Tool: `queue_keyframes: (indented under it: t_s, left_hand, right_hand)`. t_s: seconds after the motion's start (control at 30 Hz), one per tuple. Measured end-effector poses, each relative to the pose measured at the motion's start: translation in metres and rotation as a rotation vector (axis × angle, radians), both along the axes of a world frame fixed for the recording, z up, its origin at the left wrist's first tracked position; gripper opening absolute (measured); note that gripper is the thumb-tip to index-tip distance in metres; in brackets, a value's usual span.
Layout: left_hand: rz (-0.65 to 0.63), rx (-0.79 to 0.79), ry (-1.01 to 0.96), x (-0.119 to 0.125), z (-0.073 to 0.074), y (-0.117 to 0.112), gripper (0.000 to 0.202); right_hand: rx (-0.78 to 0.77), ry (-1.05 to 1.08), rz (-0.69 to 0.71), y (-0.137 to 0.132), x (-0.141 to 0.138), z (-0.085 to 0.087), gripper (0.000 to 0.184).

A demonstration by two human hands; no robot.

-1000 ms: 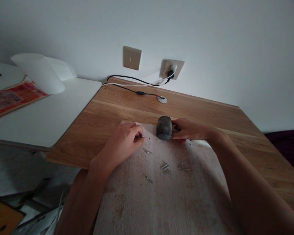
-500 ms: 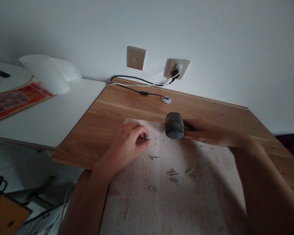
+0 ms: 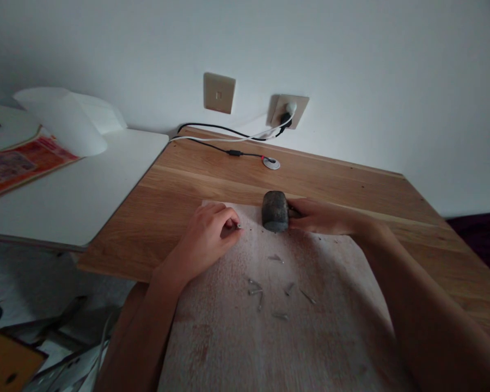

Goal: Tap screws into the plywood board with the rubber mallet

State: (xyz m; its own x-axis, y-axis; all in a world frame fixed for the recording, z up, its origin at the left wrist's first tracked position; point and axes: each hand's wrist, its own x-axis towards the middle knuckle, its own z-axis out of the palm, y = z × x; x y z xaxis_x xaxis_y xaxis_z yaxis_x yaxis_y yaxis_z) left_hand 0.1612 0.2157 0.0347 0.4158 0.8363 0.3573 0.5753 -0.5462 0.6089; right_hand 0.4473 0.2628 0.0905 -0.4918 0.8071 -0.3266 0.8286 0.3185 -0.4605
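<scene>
A pale worn board (image 3: 237,343) lies on the wooden table (image 3: 343,185) in front of me. My left hand (image 3: 207,235) pinches a small nail (image 3: 237,225) upright against the board's far end. My right hand (image 3: 318,216) grips the handle of a dark round-headed mallet (image 3: 275,210), whose head rests just right of the nail. Several loose nails (image 3: 265,291) lie scattered on the board nearer to me.
Black and white cables (image 3: 228,142) run from a wall socket (image 3: 288,110) across the table's back to a small round disc (image 3: 271,163). A white table (image 3: 77,190) at left holds a white cone-shaped object (image 3: 61,120) and a red printed sheet (image 3: 16,163).
The mallet head rose and drifted right, then came back down beside the nail. The loose nails on the board have shifted into a new scatter.
</scene>
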Motion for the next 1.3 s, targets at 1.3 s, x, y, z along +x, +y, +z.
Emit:
queue_keyframes:
  t_s: [1.3]
  left_hand:
    - [-0.010, 0.096, 0.049, 0.000, -0.001, -0.002, 0.017]
  right_hand:
    - [0.048, -0.133, -0.057, -0.007, -0.004, -0.002, 0.026]
